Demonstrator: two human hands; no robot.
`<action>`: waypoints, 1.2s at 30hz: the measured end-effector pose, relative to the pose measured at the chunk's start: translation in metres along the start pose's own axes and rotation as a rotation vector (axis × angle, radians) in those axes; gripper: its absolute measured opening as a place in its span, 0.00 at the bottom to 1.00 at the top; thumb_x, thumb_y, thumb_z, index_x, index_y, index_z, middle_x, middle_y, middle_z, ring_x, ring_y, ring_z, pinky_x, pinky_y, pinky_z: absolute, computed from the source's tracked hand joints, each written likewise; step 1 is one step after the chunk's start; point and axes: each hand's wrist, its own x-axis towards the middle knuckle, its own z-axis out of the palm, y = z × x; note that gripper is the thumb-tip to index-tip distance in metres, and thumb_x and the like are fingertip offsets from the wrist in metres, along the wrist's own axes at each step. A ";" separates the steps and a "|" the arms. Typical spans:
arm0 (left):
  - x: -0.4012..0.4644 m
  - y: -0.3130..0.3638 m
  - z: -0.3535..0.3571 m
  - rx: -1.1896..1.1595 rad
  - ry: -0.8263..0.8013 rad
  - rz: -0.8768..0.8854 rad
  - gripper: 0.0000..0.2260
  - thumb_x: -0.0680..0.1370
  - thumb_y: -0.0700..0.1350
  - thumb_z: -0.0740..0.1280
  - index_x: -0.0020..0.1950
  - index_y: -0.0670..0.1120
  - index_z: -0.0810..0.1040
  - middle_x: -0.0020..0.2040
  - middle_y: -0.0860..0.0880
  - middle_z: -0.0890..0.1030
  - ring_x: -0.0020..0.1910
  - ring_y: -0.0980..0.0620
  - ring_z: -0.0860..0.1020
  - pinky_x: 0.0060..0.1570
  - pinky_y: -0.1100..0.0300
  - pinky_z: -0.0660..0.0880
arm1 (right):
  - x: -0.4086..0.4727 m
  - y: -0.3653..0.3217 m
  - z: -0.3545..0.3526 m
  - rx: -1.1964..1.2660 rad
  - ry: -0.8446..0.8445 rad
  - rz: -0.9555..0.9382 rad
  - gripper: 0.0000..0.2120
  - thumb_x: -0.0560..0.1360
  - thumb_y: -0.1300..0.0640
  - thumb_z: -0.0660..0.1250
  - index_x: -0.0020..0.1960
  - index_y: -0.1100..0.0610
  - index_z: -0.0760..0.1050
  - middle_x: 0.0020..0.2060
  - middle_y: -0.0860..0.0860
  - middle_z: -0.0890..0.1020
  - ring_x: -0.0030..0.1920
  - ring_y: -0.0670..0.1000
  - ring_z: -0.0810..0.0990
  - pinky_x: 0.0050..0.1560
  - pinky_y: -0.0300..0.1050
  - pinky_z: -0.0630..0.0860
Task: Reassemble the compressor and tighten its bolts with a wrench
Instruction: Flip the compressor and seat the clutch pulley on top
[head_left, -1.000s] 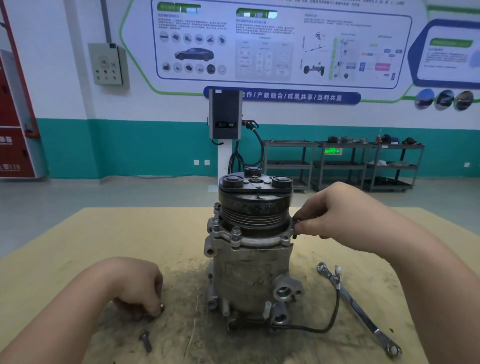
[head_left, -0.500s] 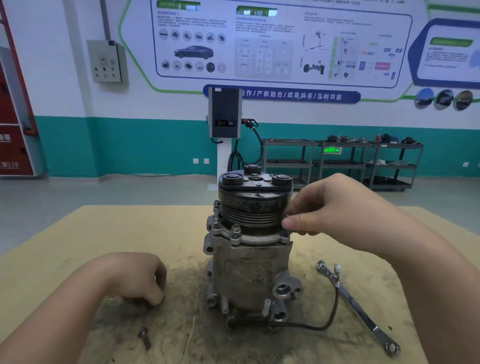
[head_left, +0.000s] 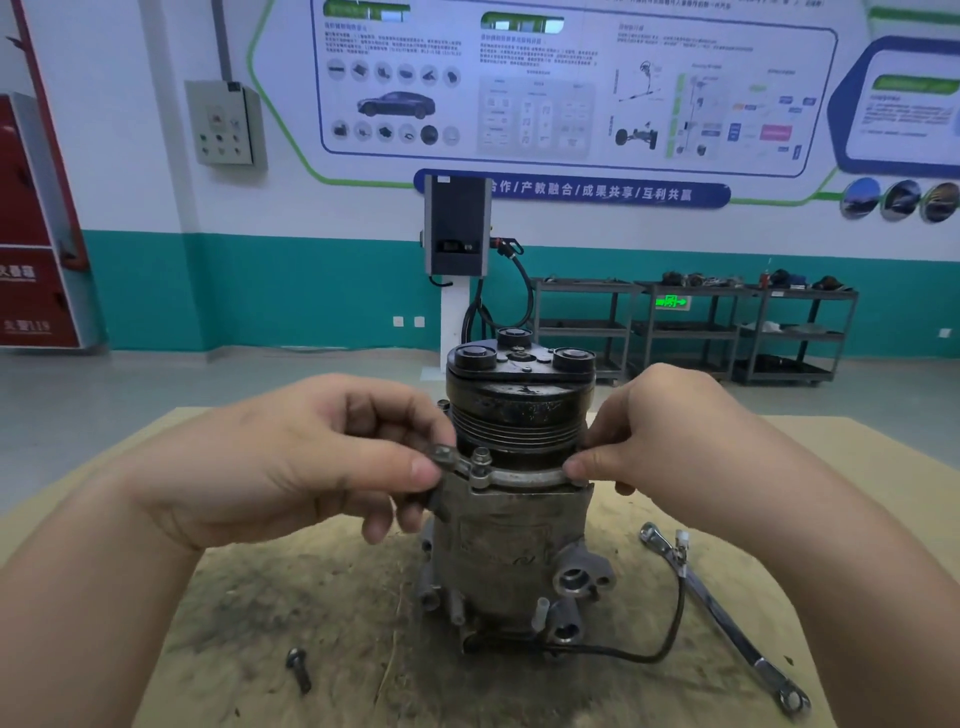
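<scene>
Upright grey metal compressor (head_left: 511, 525) stands between the hands: left hand (head_left: 311, 462) pinches a flange bolt (head_left: 443, 454), right hand (head_left: 670, 441) pinches the opposite rim

Dull grimy metal compressor (head_left: 511, 530); shiny metal wrench (head_left: 727, 623); stained matt board (head_left: 322, 597).

A blue banner (head_left: 571, 189) on the back wall read "合作/产教融合/成果共享/互利共赢", its first characters hidden behind a charging unit (head_left: 457, 226). A green exit sign (head_left: 671, 301) glowed low on the wall. White characters on the red cabinet (head_left: 36, 291) and the poster's (head_left: 519, 88) small print were too blurred to read.
</scene>
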 end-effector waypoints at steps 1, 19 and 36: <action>0.001 0.002 0.008 -0.025 0.019 -0.005 0.13 0.60 0.42 0.82 0.41 0.45 0.84 0.34 0.45 0.80 0.30 0.51 0.80 0.25 0.65 0.75 | -0.004 -0.002 -0.001 -0.023 0.010 0.002 0.14 0.68 0.41 0.75 0.45 0.51 0.84 0.33 0.47 0.82 0.33 0.42 0.77 0.33 0.36 0.72; 0.032 0.002 0.000 -0.454 0.779 0.276 0.07 0.73 0.32 0.64 0.45 0.39 0.81 0.34 0.50 0.83 0.32 0.59 0.78 0.35 0.73 0.76 | 0.019 0.021 -0.011 1.098 0.467 -0.188 0.10 0.72 0.65 0.72 0.46 0.51 0.81 0.39 0.50 0.86 0.40 0.51 0.86 0.43 0.43 0.82; 0.105 -0.054 -0.025 0.080 0.777 0.140 0.13 0.72 0.26 0.68 0.52 0.39 0.82 0.45 0.43 0.86 0.47 0.43 0.83 0.50 0.49 0.80 | 0.075 0.060 0.051 0.973 0.261 -0.105 0.08 0.71 0.68 0.73 0.42 0.55 0.83 0.37 0.50 0.86 0.40 0.50 0.85 0.45 0.43 0.83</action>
